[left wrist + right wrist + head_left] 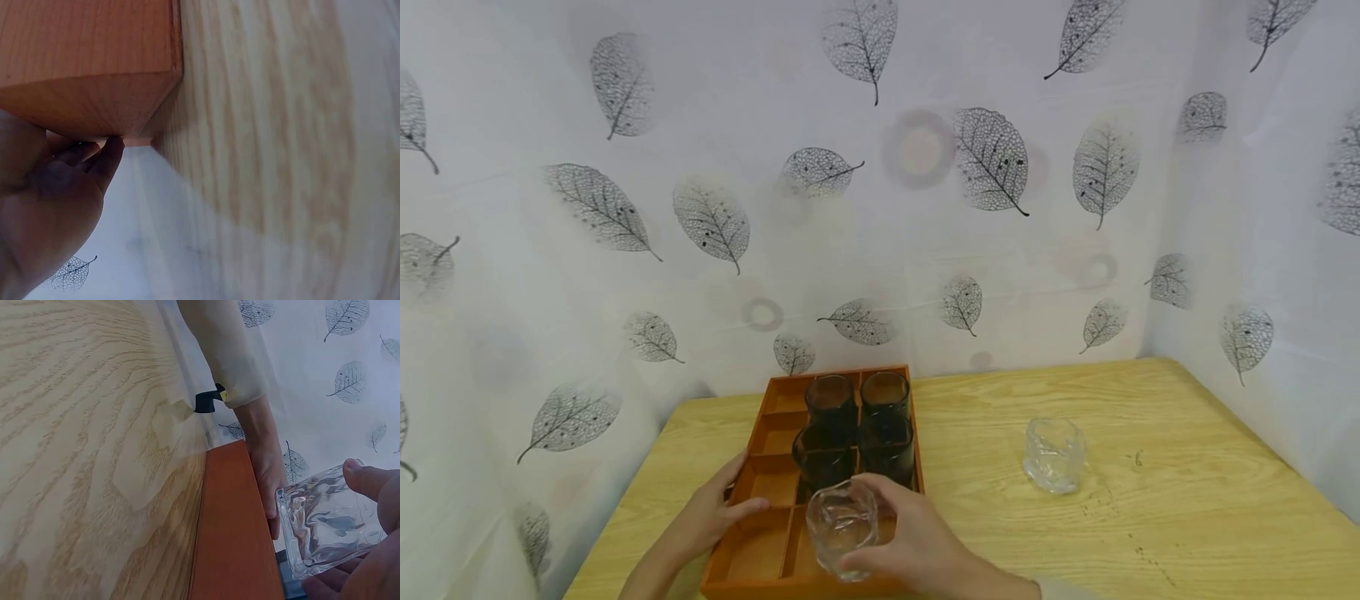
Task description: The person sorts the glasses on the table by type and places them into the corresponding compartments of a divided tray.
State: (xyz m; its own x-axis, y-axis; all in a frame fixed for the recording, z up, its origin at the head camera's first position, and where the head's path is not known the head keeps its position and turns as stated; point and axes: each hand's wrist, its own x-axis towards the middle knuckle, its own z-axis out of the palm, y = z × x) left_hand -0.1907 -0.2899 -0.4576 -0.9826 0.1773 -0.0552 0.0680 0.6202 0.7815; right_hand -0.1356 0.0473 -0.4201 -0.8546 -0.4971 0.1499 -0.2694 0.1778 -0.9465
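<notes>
In the head view my right hand [917, 537] holds a clear glass [842, 529] by its sides, thumb on the near side and fingers on the far side. The glass [331, 519] has wavy, rippled walls and is tilted over the near right part of an orange-brown wooden divided tray [741, 583]. My left hand [703, 517] grips the tray's left side, its thumb over the wall and its fingers along the outside. Several dark glasses [831, 400] stand in the tray's far right compartments. The left wrist view has the left hand [56, 194] against the tray's outer wall [81, 103].
A second clear glass [1054, 457] stands on the light wood table [1000, 533], right of the tray. Small dark marks dot the tabletop near it. A white curtain with a leaf print [910, 233] hangs behind the table and along both sides.
</notes>
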